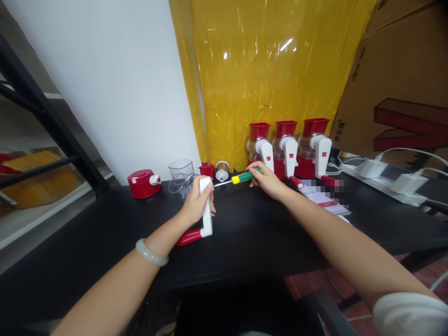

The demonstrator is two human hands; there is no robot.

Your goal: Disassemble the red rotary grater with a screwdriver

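Screwdriver (pixel 247 176) and crank handle (pixel 207 212) are both held above the black tabletop (pixel 252 247), near its middle. The left hand (pixel 196 200) has its fingers closed around the upper part of the crank's white arm, which stands nearly upright, while the red grip at the lower end points left. The right hand (pixel 269 181) pinches the green end of the screwdriver's green-and-yellow handle between its fingers. The metal shaft points left to the top of the white arm, beside the left thumb; whether the tip touches a screw cannot be told.

Behind the left hand stands a clear plastic housing (pixel 181 171), with a red base (pixel 143 184) to its left and a small red part (pixel 206 169) and a metal drum (pixel 221 171) to its right. Three assembled red-and-white grinders (pixel 290 154) line up at the back right, before yellow sheeting (pixel 273 70). A phone (pixel 327 198), partly blurred out, lies in front of them, and a white power strip (pixel 383 184) with plugs sits farther right.
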